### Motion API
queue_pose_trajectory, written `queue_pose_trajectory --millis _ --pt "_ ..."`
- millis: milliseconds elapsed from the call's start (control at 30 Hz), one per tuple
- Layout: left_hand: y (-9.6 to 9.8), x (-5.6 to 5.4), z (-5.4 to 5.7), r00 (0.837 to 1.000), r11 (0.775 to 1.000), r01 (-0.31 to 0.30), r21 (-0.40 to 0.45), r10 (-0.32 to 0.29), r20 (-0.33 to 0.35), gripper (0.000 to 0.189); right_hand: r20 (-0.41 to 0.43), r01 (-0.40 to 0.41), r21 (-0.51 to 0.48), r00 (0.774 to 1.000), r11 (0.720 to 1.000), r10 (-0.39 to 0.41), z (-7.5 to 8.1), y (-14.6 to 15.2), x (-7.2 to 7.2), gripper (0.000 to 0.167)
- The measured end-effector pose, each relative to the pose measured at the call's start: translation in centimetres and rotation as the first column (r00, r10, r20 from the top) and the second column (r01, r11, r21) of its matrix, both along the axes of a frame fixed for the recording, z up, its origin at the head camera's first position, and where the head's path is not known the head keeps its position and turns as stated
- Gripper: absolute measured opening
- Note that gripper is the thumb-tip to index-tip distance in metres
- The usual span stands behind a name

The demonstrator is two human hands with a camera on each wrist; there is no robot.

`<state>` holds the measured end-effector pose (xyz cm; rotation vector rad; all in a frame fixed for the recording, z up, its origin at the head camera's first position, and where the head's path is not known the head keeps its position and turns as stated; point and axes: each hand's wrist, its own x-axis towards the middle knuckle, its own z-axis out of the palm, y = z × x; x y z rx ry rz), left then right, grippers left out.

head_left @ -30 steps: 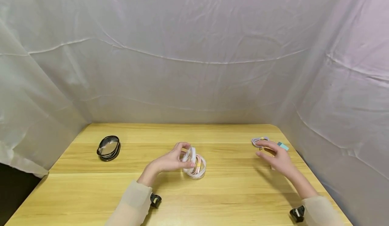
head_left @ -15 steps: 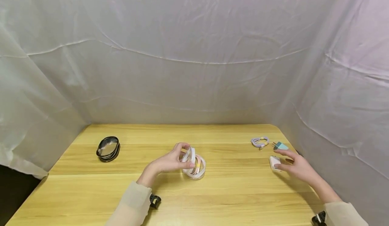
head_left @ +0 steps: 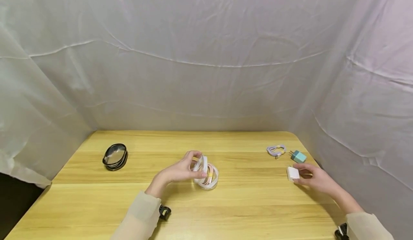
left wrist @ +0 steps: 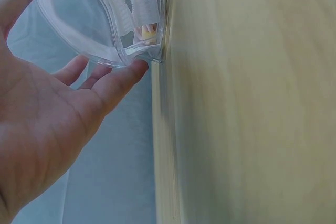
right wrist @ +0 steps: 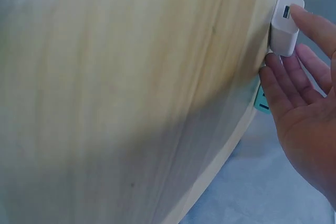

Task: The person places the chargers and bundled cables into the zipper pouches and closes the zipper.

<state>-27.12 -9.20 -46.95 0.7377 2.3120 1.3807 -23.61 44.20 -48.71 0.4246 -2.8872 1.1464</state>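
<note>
My left hand (head_left: 180, 170) grips the raised lid (left wrist: 79, 17) of a clear round zip case between thumb and fingers. The case (head_left: 213, 185) lies on the table with a coiled pink cable (head_left: 211, 169) inside, bound by a yellow tie. On the right, a white plug charger (head_left: 293, 173) lies between the thumb and fingers of my right hand (head_left: 317, 179), pinched at its near side. Its USB slot shows in the right wrist view, with one fingertip (right wrist: 296, 11) right beside it.
Behind the right hand lie a teal plug charger (head_left: 298, 157) and a coiled lilac cable (head_left: 276, 150). A black-rimmed clear case (head_left: 115, 157) stands at the far left of the wooden table (head_left: 96, 204). Pale curtains (head_left: 200, 89) hang round the table's back and sides.
My right hand has moved right and nearer, away from the lilac cable, and has closed its fingers on the white charger. My left hand has stayed at the lid.
</note>
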Motion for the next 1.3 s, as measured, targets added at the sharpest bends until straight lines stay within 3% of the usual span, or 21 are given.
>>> queue_pose_trajectory --millis 600,800,1167,1300 --pt "-0.1 0.0 0.0 1.0 1.0 0.003 -0.009 -0.003 -0.001 0.093 -0.054 0.045 0.059 0.998 0.997 -0.042 0.0 -0.5 -0.2 0.042" --pt "-0.1 0.0 0.0 1.0 1.0 0.008 -0.009 -0.008 -0.006 0.093 -0.075 0.06 0.022 0.995 0.998 -0.059 0.4 -1.5 0.2 0.042" --pt "-0.1 0.0 0.1 1.0 1.0 0.008 -0.006 -0.008 -0.01 0.092 -0.066 0.172 -0.039 0.982 0.984 -0.175 1.0 -3.2 0.4 0.052" --pt "0.0 0.0 0.0 1.0 1.0 0.003 -0.004 -0.003 -0.008 0.092 -0.095 0.158 -0.09 0.982 0.983 -0.166 1.2 -4.2 0.3 0.052"
